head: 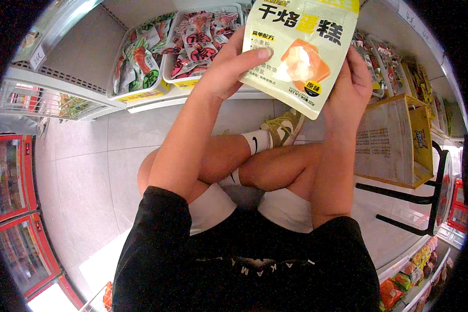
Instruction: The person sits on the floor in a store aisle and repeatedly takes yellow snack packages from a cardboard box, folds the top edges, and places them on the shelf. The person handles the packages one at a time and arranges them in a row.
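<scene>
A pale yellow snack pouch (273, 23) with a picture of cake and printed writing is held up before me, tilted, its top cut off by the picture's edge. My left hand (234, 64) grips its left edge, thumb across the front and fingers behind. On the pouch's right edge is my right hand (349, 87), its fingers mostly hidden behind the packaging. Beyond the pouch, a white bin (167, 70) holds red-and-white wrapped snacks (201, 37). Another bin (142, 95) beside it contains green-and-white packets (142, 58).
At right stands a yellow-edged carton (386, 144) near a black-legged stool (397, 194). Red-framed glass-door coolers (13, 175) line the left. Shelves with packets (409, 269) are at lower right. My crossed legs (273, 167) are over the tiled floor (78, 171).
</scene>
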Available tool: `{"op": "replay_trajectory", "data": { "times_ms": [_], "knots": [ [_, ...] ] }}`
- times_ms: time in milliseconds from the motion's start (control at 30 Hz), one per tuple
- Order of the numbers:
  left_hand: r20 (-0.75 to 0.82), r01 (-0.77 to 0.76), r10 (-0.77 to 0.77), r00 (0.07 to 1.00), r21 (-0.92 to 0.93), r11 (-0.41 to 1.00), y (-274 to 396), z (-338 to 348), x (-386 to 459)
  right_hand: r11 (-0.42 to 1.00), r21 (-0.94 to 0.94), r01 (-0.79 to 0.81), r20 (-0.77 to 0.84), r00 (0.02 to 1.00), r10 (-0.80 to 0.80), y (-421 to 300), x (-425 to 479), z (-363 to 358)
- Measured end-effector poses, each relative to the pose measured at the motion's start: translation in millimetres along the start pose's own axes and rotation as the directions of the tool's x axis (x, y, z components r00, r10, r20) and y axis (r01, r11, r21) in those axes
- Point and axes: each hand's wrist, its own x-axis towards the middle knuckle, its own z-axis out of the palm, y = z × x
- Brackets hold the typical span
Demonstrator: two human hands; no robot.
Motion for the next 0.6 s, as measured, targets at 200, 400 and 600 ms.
{"op": "replay_trajectory", "data": {
  "times_ms": [200, 400, 600],
  "knots": [
    [-0.093, -0.293, 0.340, 0.936, 0.334, 0.896, 13.1, 8.0, 4.3, 0.989, 0.098, -0.107, -0.030, 0.993, 0.111, -5.5, 5.1, 9.8],
    [-0.033, -0.275, 0.573, 0.819, 0.854, 0.442, 21.3, 29.7, -3.3, 0.897, -0.438, 0.061, 0.229, 0.972, 0.045, -0.9, -9.8, 15.7],
    [0.168, -0.331, 0.673, 0.720, 0.936, 0.120, 4.1, 41.1, -8.3, 0.899, -0.386, 0.210, 0.238, 0.964, -0.123, 5.7, -39.3, 51.2]
  ]
}}
